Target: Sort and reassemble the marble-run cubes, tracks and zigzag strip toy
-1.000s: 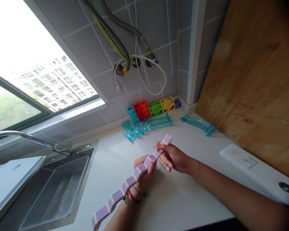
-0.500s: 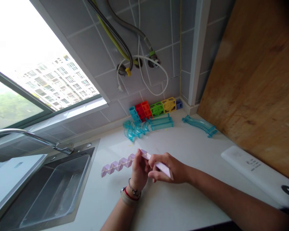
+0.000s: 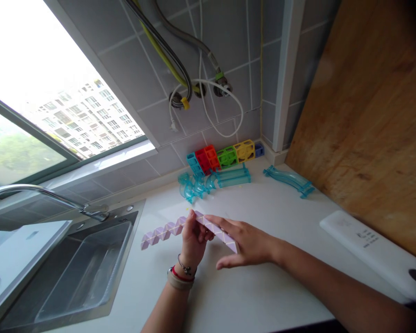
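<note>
A pale purple snake puzzle (image 3: 165,231) with triangular segments is held above the white counter (image 3: 263,296). Its left part zigzags, while the right part runs straight, slanting down to the right. My left hand (image 3: 193,238) is closed round the middle of the puzzle, thumb on top; bracelets circle that wrist. Beside the straight part, my right hand (image 3: 251,240) has its fingers stretched out along the far edge. The right thumb points left, apart from the puzzle. Some right fingers are partly hidden behind the puzzle.
Coloured plastic blocks (image 3: 227,157) and clear blue track pieces (image 3: 197,185) lie along the wall, with a curved blue piece (image 3: 289,179) farther right. A sink (image 3: 86,268) with a faucet (image 3: 45,188) is at left. A white device (image 3: 364,245) lies by the wooden board (image 3: 364,115).
My right hand has loosened from its grip round the straight part, its fingers now stretched out. My left hand and the puzzle have shifted slightly left, and the straight part shows more fully.
</note>
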`<state>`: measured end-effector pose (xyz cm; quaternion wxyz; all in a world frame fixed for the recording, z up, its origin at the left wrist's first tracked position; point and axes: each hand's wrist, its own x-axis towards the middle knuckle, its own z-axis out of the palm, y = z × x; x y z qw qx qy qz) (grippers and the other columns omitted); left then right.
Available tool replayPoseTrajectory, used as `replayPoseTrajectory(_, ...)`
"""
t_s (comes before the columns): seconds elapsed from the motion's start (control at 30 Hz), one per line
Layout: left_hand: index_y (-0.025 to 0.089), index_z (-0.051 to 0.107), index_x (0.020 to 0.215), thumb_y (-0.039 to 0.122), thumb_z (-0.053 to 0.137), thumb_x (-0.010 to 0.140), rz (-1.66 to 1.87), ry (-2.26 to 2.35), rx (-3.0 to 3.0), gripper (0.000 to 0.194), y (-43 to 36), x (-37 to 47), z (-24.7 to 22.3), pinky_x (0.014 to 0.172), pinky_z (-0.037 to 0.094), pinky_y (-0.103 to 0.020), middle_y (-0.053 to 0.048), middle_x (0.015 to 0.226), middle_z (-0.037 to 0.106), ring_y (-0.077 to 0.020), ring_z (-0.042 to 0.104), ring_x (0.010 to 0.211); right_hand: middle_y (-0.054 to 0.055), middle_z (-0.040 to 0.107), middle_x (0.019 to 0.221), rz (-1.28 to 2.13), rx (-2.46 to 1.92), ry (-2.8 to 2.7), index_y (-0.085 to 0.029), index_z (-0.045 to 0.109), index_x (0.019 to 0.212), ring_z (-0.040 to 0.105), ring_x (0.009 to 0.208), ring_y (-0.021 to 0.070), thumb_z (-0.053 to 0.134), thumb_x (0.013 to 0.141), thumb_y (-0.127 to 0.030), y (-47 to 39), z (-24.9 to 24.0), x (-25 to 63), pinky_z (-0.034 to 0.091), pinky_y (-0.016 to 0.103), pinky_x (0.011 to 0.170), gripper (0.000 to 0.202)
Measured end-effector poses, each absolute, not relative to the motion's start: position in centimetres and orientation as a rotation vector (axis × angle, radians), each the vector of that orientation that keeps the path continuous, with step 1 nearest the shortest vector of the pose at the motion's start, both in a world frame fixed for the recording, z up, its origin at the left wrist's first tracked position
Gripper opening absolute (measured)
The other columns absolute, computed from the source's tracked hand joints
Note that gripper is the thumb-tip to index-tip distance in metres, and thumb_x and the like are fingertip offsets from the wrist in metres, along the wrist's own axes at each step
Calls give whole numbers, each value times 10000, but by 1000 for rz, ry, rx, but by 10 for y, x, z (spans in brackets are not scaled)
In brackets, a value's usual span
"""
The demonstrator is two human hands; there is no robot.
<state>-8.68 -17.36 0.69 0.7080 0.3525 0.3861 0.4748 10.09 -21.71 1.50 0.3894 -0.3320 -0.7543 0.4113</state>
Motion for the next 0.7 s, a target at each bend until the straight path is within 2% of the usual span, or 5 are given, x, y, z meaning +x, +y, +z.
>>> replayPoseTrajectory(0.13, 196, 467, 516, 607, 489, 939, 1185, 877, 976, 590, -171, -89, 8, 523, 397, -271, 47, 416, 332, -120, 437, 460, 117, 675, 1082, 1601, -720, -1494, -204, 272, 1567, 655, 844, 200, 648, 846, -652, -214, 18, 105, 546, 311, 716, 928)
replayPoseTrajectory(0.23, 186, 478, 533, 591, 472, 957, 1223, 965, 1208, 587, -170, -95, 6, 529, 382, -258, 32, 471, 408, -109, 436, 483, 98, 689, 922, 1792, -706, -1254, -159, 417, 1476, 648, 722, 177, 404, 914, -749, -209, 18, 111, 523, 267, 594, 814)
replayPoseTrajectory(0.33, 163, 543, 564, 583, 481, 961, 1066, 1014, 1583, 581, -174, -99, 4, 529, 367, -245, 7, 526, 500, -100, 449, 500, 29, 638, 715, 1828, -913, -1401, -136, 662, 1112, 589, 594, 135, 585, 851, -703, -204, 13, 111, 479, 227, 548, 630)
replayPoseTrajectory(0.43, 146, 601, 613, 556, 530, 946, 850, 966, 1874, 534, -183, -98, 5, 535, 363, -234, -4, 558, 533, -104, 470, 530, -36, 546, 614, 1809, -1013, -1615, -153, 653, 835, 512, 537, 107, 745, 763, -586, -204, 8, 107, 406, 213, 519, 448)
replayPoseTrajectory(0.7, 156, 563, 594, 597, 493, 951, 877, 915, 1743, 572, -193, -89, 5, 544, 393, -241, -17, 579, 546, -117, 483, 551, -26, 627, 712, 1217, -1181, -1845, -181, 652, 779, 560, 664, 137, 728, 790, -555, -215, 18, 97, 368, 227, 611, 382)
